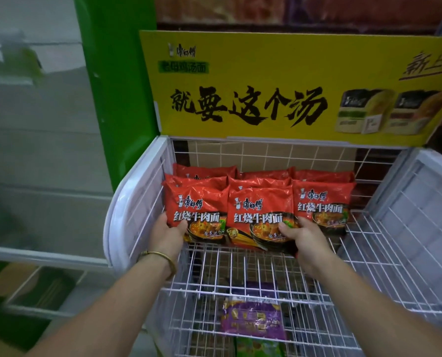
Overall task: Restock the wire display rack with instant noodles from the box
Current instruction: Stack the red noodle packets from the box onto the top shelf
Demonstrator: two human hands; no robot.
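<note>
Here, at a shop's wire rack (240, 266), a person lines up red noodle packs standing along the back of the top shelf, under a yellow sign (240, 73). The left hand (169, 234), a bracelet (160, 255) at its wrist, pinches the lower left corner of the left pack (199, 202). The right hand (306, 238) grips the lower right corner of the middle pack (261, 210), its fingers (287, 229) clamped on the wrapper with the thumb across the front. A third pack (323, 202) stands just beside it to the right, and more rows stand behind all three. A purple pack (252, 318) lies on a lower shelf. The box is out of view. The packs look light, their slick, crinkly film probably covering a brittle noodle block. A hold at the bottom edge or the sides, thumb in front and fingers behind, therefore seems safer than a squeeze across the middle, which could crack the noodles. Leaning packs may also slide forward on the wire.
</note>
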